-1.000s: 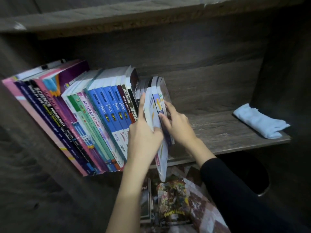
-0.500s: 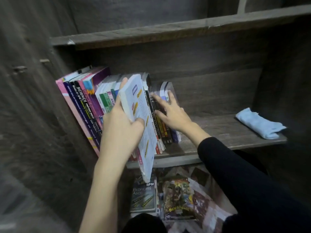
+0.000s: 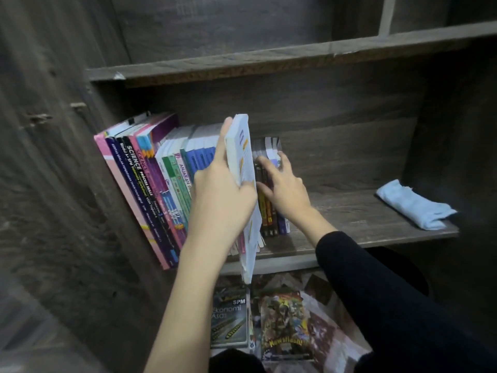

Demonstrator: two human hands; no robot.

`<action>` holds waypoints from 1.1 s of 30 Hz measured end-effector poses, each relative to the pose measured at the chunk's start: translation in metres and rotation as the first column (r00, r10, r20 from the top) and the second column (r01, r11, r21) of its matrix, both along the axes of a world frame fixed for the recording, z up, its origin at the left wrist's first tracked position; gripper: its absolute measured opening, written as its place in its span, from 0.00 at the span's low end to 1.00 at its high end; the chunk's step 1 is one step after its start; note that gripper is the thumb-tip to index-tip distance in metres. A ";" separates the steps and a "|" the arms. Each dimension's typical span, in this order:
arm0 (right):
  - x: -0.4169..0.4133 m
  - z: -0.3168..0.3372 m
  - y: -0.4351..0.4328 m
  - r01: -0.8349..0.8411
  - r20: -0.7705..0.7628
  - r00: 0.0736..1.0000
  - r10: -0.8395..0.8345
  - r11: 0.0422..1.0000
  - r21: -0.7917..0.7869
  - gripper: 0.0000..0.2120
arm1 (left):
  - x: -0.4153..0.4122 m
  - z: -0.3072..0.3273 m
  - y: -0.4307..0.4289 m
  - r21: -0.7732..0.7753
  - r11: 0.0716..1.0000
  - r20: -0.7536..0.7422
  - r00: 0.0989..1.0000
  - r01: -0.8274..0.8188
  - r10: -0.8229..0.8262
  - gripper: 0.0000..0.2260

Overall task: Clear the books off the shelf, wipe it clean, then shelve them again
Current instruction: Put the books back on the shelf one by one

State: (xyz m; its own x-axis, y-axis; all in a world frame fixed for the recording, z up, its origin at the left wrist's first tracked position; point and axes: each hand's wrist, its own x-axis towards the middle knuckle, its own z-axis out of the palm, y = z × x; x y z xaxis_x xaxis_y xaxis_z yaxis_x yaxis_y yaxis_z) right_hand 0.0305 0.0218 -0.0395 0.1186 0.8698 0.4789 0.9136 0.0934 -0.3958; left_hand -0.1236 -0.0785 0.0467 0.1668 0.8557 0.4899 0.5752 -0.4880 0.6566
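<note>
Hands, two: the left hand (image 3: 220, 195) grips one white book (image 3: 243, 168), thumb up its back, fingers curled over its face; the right hand (image 3: 285, 189), fingers spread straight, presses the small dark books (image 3: 269, 219) ending the row (image 3: 139, 179), which is too packed to count. One cloth (image 3: 411, 205) lies at the right of the shelf (image 3: 349, 222). Two lie flat below: an Ekonomi book (image 3: 230, 321) and a colourful book (image 3: 283, 329). The white book stands nearly vertical, its lower end past the shelf's front edge; the row leans left.
</note>
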 end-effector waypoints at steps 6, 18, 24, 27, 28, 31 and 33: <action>0.006 -0.001 0.002 -0.021 -0.006 1.000 0.021 1.000 0.002 0.26 | 0.023 0.008 0.009 -0.061 0.997 -0.090 0.995 -0.044 0.038 0.39; 0.022 -0.013 0.007 -0.015 -0.028 0.999 0.017 0.998 0.067 0.24 | 0.035 0.009 0.018 -0.076 0.994 -0.120 0.990 -0.084 0.075 0.38; 0.036 -0.016 0.000 0.014 -0.068 0.998 -0.006 0.993 0.113 0.24 | 0.035 0.007 0.027 -0.024 0.994 -0.110 0.988 -0.109 0.106 0.37; 0.042 -0.015 -0.008 0.026 -0.098 0.995 -0.012 0.988 0.149 0.24 | 0.035 0.007 0.030 -0.005 0.993 -0.099 0.988 -0.116 0.115 0.37; 0.041 -0.015 -0.010 0.027 -0.103 0.995 -0.011 0.987 0.156 0.24 | 0.034 0.007 0.030 0.002 0.993 -0.091 0.989 -0.120 0.120 0.37; 0.043 -0.015 -0.014 0.037 -0.118 0.993 -0.016 0.982 0.185 0.24 | 0.034 0.007 0.031 0.019 0.994 -0.046 0.993 -0.106 0.107 0.38; 0.043 -0.016 -0.014 0.044 -0.126 0.992 -0.019 0.979 0.199 0.23 | 0.034 0.007 0.033 0.032 0.994 -0.040 0.994 -0.101 0.102 0.38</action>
